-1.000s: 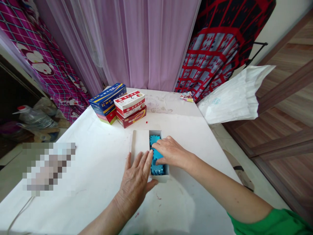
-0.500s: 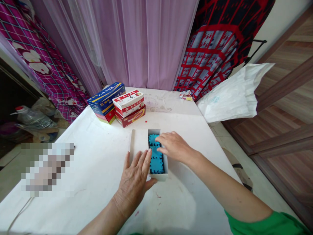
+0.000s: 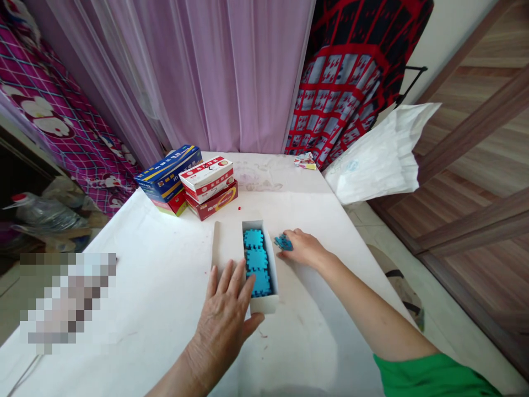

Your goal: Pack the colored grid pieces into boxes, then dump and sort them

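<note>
A narrow white cardboard box [image 3: 259, 269] lies open on the white table [image 3: 152, 264], with its white lid flap [image 3: 226, 245] folded out to the left. Inside it, three blue interlocking foam pieces [image 3: 257, 260] lie in a row. My left hand [image 3: 221, 314] rests flat with spread fingers against the flap and the box's near left side. To the right of the box, my right hand [image 3: 300, 248] has a small blue foam piece [image 3: 283, 241] at its fingertips, partly hidden by them.
Stacked red-and-white cartons [image 3: 206, 190] and a blue carton [image 3: 167, 179] stand at the table's back left. A tiny red bead [image 3: 238, 208] lies near them. A white plastic bag [image 3: 372, 160] hangs over the back right corner. A pixelated patch [image 3: 66, 298] covers part of the left.
My right hand has moved from over the box to its right side, carrying a small blue piece out. The pieces in the box now show uncovered. My left hand stays against the box.
</note>
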`<state>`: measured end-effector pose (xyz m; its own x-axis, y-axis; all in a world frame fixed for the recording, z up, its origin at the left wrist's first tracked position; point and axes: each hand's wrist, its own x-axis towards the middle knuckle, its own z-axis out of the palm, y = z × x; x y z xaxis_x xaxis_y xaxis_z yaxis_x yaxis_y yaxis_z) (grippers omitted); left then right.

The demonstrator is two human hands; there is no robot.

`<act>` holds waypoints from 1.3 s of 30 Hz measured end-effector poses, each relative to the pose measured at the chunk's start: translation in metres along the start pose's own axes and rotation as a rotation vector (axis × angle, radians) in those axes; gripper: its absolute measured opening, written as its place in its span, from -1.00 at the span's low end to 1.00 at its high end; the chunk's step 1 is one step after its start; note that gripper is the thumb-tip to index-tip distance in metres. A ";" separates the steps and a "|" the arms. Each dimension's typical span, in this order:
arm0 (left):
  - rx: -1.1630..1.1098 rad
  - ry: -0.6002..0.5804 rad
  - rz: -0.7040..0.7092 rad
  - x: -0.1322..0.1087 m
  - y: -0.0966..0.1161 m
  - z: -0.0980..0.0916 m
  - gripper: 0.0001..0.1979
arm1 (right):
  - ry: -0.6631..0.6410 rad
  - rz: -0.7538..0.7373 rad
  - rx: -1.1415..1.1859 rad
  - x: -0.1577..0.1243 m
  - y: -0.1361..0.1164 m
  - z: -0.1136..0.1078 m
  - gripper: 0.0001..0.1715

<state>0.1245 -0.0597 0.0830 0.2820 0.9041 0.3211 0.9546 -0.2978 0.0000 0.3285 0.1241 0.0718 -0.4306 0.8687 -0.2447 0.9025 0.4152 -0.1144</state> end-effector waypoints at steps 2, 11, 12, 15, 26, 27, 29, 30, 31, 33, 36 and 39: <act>0.013 -0.013 0.008 -0.002 0.001 0.003 -0.35 | 0.034 0.051 -0.013 -0.002 -0.010 0.006 -0.58; 0.000 -0.053 -0.013 -0.004 -0.001 0.007 -0.36 | 0.089 0.111 0.020 -0.003 -0.006 0.012 -0.62; -0.001 -0.053 -0.012 -0.003 -0.001 0.007 -0.36 | 0.093 0.105 0.015 -0.003 -0.006 0.013 -0.62; 0.002 -0.026 -0.015 -0.003 -0.001 0.008 -0.36 | 0.105 0.070 0.018 -0.004 -0.007 0.016 -0.62; -0.025 0.146 -0.007 -0.015 -0.010 0.009 -0.54 | 0.317 -0.017 0.242 -0.019 -0.030 -0.037 -0.57; -0.034 0.158 -0.010 -0.017 -0.010 0.009 -0.54 | 0.318 -0.063 0.215 -0.021 -0.041 -0.045 -0.57; -0.045 0.177 -0.016 -0.020 -0.009 0.010 -0.54 | 0.287 -0.131 0.132 -0.025 -0.061 -0.056 -0.57; -0.047 0.185 -0.018 -0.021 -0.009 0.011 -0.54 | 0.264 -0.154 0.082 -0.025 -0.070 -0.058 -0.57; -0.045 0.190 -0.020 -0.022 -0.009 0.011 -0.55 | 0.243 -0.171 0.031 -0.025 -0.078 -0.058 -0.57; -0.036 0.192 -0.020 -0.024 -0.009 0.010 -0.56 | 0.210 -0.196 -0.062 -0.024 -0.088 -0.056 -0.60; -0.023 0.187 -0.012 -0.025 -0.009 0.008 -0.58 | 0.183 -0.218 -0.164 -0.018 -0.095 -0.050 -0.66; -0.030 0.190 -0.008 -0.026 -0.010 0.007 -0.58 | 0.159 -0.226 -0.208 -0.013 -0.097 -0.049 -0.69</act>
<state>0.1083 -0.0786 0.0682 0.2488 0.8331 0.4940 0.9526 -0.3026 0.0306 0.2463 0.0855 0.1336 -0.6295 0.7728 -0.0805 0.7715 0.6340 0.0537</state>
